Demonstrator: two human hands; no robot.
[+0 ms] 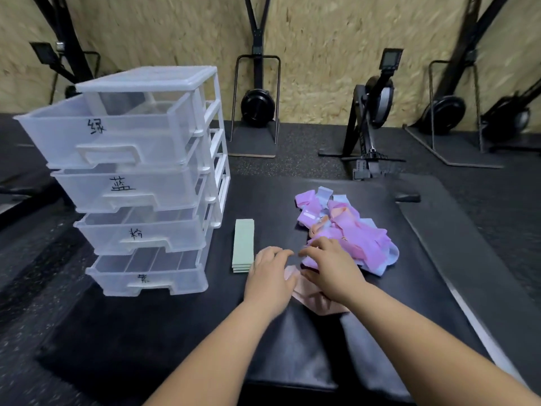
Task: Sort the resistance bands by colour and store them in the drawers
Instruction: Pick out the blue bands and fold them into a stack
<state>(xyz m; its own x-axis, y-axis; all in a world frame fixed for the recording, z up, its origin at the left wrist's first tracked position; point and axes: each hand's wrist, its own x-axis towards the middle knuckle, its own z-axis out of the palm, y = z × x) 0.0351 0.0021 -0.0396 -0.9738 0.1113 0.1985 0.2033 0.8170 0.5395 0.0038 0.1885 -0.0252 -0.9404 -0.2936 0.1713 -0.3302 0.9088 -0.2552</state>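
Observation:
A clear plastic drawer unit (140,183) stands at the left with its four labelled drawers pulled out to different lengths. A neat stack of green bands (243,244) lies just right of it. Further right sits a tangled pile of purple, blue and pink bands (342,227). A pink band (313,297) lies on the black mat (175,332) under both hands. My left hand (270,276) rests flat on its left end, fingers relaxed. My right hand (330,271) lies over its right part at the pile's near edge; what its fingers hold is hidden.
Black exercise machines (371,112) stand along the chipboard wall behind the mat. A small dark object (407,197) lies at the mat's far right corner. A black padded bench surface (292,361) lies under my forearms.

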